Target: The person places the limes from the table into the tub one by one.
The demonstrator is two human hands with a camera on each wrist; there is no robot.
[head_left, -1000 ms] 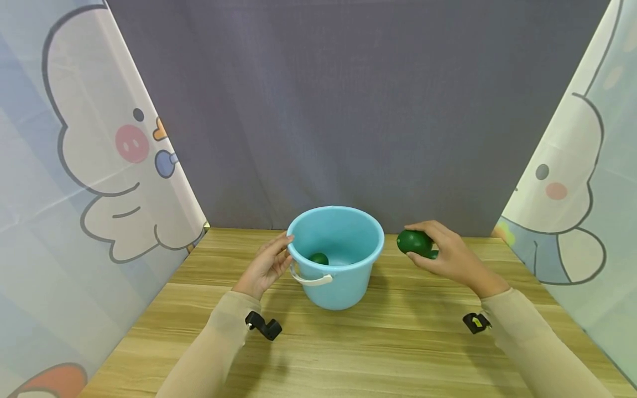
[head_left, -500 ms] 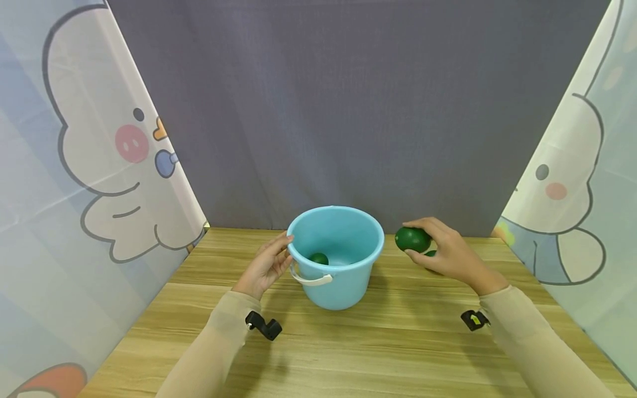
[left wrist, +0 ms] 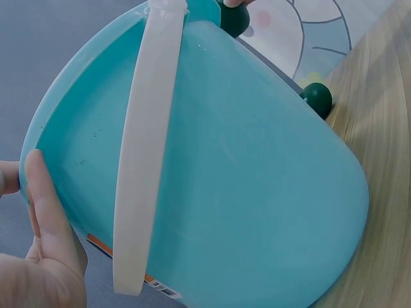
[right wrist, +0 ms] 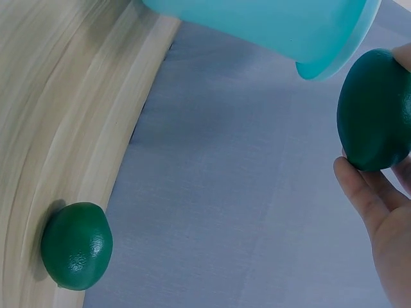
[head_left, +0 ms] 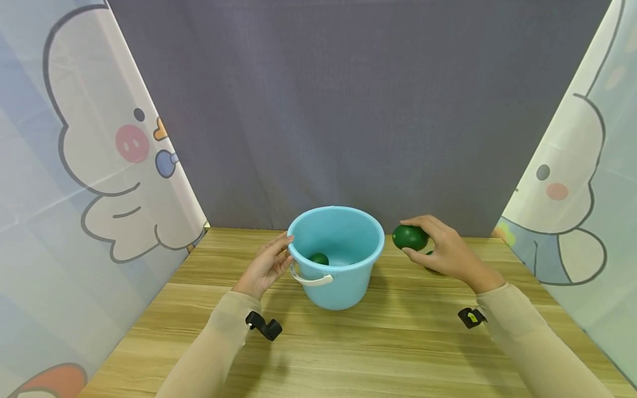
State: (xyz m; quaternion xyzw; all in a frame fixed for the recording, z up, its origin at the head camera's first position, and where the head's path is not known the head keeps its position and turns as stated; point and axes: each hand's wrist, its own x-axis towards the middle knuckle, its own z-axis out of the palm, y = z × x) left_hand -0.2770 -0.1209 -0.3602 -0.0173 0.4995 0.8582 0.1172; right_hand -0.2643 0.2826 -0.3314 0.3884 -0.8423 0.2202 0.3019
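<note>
A light blue bucket (head_left: 335, 287) stands upright on the table, its white handle (left wrist: 146, 154) hanging down on the near left. My left hand (head_left: 264, 268) holds the bucket by the left of its rim, fingers and thumb on either side of the wall. Inside lies a dark green fruit (head_left: 319, 258), partly hidden by the near wall. Right of the bucket, my right hand (head_left: 448, 251) grips another dark green, lime-like oval fruit (head_left: 410, 237) above the table, between thumb and fingers. A third such fruit (right wrist: 77, 246) lies on the table, mostly hidden behind that hand in the head view.
The wood-grain table (head_left: 348, 354) reaches back to a dark grey curtain (head_left: 348, 110). Cloth with cartoon animals (head_left: 109, 138) hangs along both sides. Black wrist mounts (head_left: 264, 325) sit on both sleeves.
My right hand has moved slightly left and up, toward the bucket, carrying its green fruit. The left hand and the bucket have stayed in place.
</note>
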